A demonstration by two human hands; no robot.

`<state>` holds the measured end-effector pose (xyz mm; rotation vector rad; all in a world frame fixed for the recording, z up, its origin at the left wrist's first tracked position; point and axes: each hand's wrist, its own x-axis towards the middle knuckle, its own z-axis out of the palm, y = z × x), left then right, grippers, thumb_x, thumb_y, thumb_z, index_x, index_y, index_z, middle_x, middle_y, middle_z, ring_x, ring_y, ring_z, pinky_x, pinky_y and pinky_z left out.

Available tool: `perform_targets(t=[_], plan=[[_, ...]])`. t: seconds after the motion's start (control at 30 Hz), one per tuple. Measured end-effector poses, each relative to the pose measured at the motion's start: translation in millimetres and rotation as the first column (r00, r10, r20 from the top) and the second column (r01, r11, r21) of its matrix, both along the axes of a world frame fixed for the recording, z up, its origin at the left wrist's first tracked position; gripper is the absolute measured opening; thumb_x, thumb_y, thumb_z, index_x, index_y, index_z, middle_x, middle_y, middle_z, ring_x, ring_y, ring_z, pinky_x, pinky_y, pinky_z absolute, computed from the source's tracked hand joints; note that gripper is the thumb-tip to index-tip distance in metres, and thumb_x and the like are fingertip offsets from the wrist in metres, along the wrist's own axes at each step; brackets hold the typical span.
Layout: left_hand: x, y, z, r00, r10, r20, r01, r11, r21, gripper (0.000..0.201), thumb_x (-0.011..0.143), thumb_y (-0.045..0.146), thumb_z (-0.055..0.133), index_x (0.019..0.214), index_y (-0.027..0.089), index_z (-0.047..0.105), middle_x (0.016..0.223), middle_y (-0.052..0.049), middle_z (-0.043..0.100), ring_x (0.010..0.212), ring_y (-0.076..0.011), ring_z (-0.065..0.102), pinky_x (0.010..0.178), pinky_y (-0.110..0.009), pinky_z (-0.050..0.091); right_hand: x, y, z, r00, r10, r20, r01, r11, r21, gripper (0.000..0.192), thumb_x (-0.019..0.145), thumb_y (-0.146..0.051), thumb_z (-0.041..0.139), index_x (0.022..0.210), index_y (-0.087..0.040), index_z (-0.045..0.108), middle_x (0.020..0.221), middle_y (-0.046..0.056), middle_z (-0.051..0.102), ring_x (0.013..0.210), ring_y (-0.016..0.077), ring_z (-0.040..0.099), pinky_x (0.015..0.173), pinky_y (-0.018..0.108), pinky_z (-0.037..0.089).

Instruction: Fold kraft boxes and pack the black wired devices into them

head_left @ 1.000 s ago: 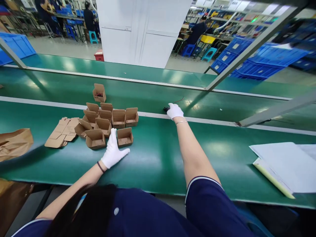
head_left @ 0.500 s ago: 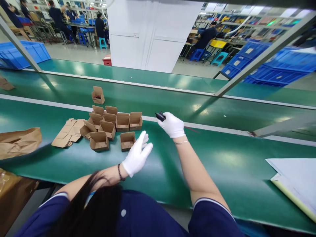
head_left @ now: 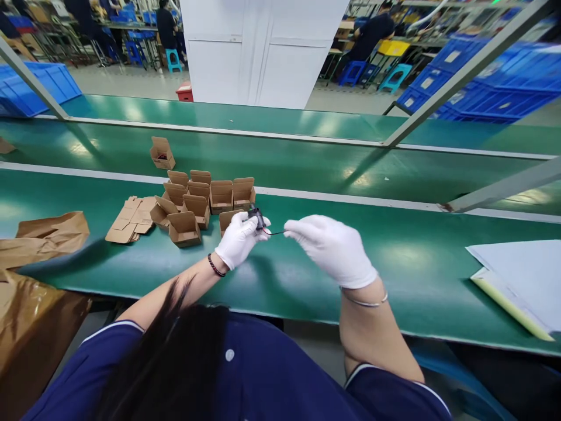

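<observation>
My gloved left hand (head_left: 239, 241) grips a small black device (head_left: 256, 218), its exact kind unclear, between thumb and fingers. A thin dark and red wire (head_left: 277, 233) runs from the device to my right hand (head_left: 335, 248), whose gloved fingertips pinch the wire's far end. Just behind my left hand stands an open small cardboard box (head_left: 225, 220), partly covered by it. Several more open cardboard boxes (head_left: 184, 229) are grouped to the left, their flaps up.
Flattened cardboard (head_left: 130, 219) and brown paper (head_left: 52, 237) lie at left on the green bench (head_left: 307, 298). One box (head_left: 162, 153) with something inside stands on the strip beyond. Papers (head_left: 521, 280) rest at right. Slanted metal posts (head_left: 464, 76) rise behind. Co-workers sit farther back.
The black device has passed from my right hand into my left. My right hand has come nearer and now pinches its wire. The view has shifted slightly.
</observation>
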<state>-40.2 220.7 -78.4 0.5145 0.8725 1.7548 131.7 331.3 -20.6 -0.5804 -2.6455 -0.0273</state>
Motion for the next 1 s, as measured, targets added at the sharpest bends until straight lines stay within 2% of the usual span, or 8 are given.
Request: perform_targets(t=[0.23, 0.37, 0.5, 0.6, 0.7, 0.87, 0.93, 1.0], plan=[[0, -23, 6.9, 0.903, -0.424, -0.071, 0.427, 0.904, 0.035, 0.060, 0.076, 0.056, 0.079, 0.108, 0.020, 0.044, 0.089, -0.007, 0.070, 0.071, -0.0184, 0.068, 0.068, -0.031, 0.048, -33, 24, 3.3, 0.988, 0.021, -0.150, -0.072, 0.938, -0.338, 0.024, 0.092, -0.035, 0.058, 0.092, -0.026, 0.079, 0.094, 0.002, 0.076, 0.089, 0.0202, 0.068, 0.082, 0.030, 0.049], [-5, -24, 9.2, 0.946, -0.300, -0.124, 0.309, 0.949, 0.058, 0.064, 0.076, 0.055, 0.079, 0.115, 0.019, 0.044, 0.090, -0.007, 0.070, 0.068, -0.0164, 0.066, 0.067, -0.031, 0.047, -52, 11, -25.6, 0.994, 0.109, -0.009, -0.101, 0.887, -0.450, 0.026, 0.093, -0.027, 0.052, 0.089, -0.023, 0.077, 0.091, 0.003, 0.075, 0.085, 0.0175, 0.066, 0.077, 0.026, 0.047], [-20, -22, 7.0, 0.963, -0.196, -0.184, 0.200, 0.980, 0.006, 0.078, 0.075, 0.053, 0.080, 0.134, 0.020, 0.041, 0.093, -0.005, 0.069, 0.075, -0.0170, 0.067, 0.074, -0.033, 0.050, -41, -11, -38.4, 0.976, 0.119, 0.184, -0.062, 0.956, -0.288, 0.031, 0.099, -0.029, 0.045, 0.098, -0.023, 0.075, 0.091, 0.005, 0.072, 0.080, 0.0172, 0.062, 0.067, 0.026, 0.039], [-29, -19, 3.3, 0.928, -0.187, -0.322, 0.162, 0.981, -0.104, 0.063, 0.077, 0.052, 0.076, 0.123, 0.013, 0.054, 0.096, -0.008, 0.067, 0.080, -0.0182, 0.066, 0.079, -0.036, 0.053, -25, -27, -27.3, 0.972, 0.059, 0.227, -0.025, 0.989, -0.147, 0.033, 0.101, -0.034, 0.042, 0.104, -0.024, 0.074, 0.094, 0.007, 0.072, 0.077, 0.0176, 0.060, 0.062, 0.028, 0.033], [-28, -18, 2.9, 0.792, -0.122, -0.598, 0.000, 0.980, -0.199, 0.043, 0.083, 0.040, 0.069, 0.117, 0.015, 0.059, 0.106, -0.010, 0.068, 0.089, -0.0213, 0.066, 0.084, -0.038, 0.055, -17, -38, -7.2, 0.957, 0.103, 0.273, -0.087, 0.994, -0.070, 0.036, 0.101, -0.032, 0.041, 0.096, -0.022, 0.075, 0.085, 0.009, 0.070, 0.073, 0.0176, 0.056, 0.061, 0.030, 0.030], [-15, -24, 14.4, 0.214, -0.215, -0.953, -0.133, 0.960, -0.247, 0.032, 0.081, 0.023, 0.067, 0.112, 0.024, 0.067, 0.103, -0.006, 0.069, 0.103, -0.0291, 0.064, 0.096, -0.045, 0.051, -30, -27, 10.6, 0.980, 0.133, 0.145, -0.104, 0.977, -0.188, 0.029, 0.097, -0.036, 0.051, 0.090, -0.023, 0.077, 0.086, 0.007, 0.072, 0.079, 0.0183, 0.059, 0.066, 0.029, 0.038], [-14, -29, 16.7, 0.187, -0.255, -0.949, -0.020, 0.965, -0.263, 0.035, 0.079, 0.023, 0.068, 0.115, 0.024, 0.067, 0.103, -0.006, 0.069, 0.101, -0.0294, 0.065, 0.097, -0.046, 0.051, -38, -13, 4.4, 0.989, 0.148, -0.006, -0.138, 0.909, -0.394, 0.023, 0.091, -0.040, 0.060, 0.086, -0.025, 0.077, 0.088, 0.004, 0.073, 0.080, 0.0179, 0.062, 0.071, 0.029, 0.044], [-15, -33, 13.9, 0.318, -0.241, -0.917, 0.078, 0.971, -0.228, 0.051, 0.079, 0.023, 0.069, 0.128, 0.024, 0.060, 0.107, -0.005, 0.070, 0.100, -0.0273, 0.066, 0.099, -0.045, 0.051, -44, -3, -8.7, 0.981, 0.113, -0.156, -0.187, 0.754, -0.629, 0.024, 0.085, -0.045, 0.066, 0.082, -0.023, 0.076, 0.086, 0.002, 0.074, 0.077, 0.0178, 0.064, 0.072, 0.030, 0.049]])
